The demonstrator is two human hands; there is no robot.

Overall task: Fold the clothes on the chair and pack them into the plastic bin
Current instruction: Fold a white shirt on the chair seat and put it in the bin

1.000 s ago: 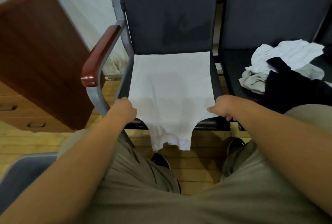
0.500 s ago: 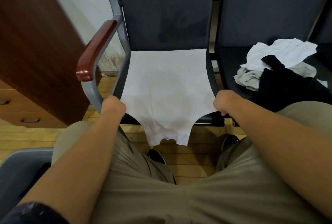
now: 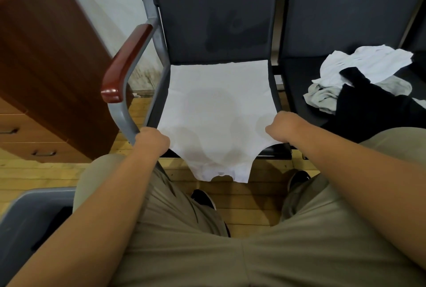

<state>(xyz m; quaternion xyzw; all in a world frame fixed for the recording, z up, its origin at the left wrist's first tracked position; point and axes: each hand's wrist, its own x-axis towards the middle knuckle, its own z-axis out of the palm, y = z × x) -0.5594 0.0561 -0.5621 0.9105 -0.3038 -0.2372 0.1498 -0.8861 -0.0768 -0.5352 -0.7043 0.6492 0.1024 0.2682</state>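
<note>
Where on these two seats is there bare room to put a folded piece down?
Only the left strip of the right seat, between the white shirt and the clothes pile, is bare. The shirt covers nearly all the left seat; the pile crowds the right seat's remainder.

Both arms fwd, L hand (image 3: 153,140) & R hand (image 3: 282,126) fingers curled.

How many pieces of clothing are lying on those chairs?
4 visible: a flat white garment on the left seat; a crumpled white garment, a grey garment and a black garment heaped on the right seat. The heap may hide more.
</note>
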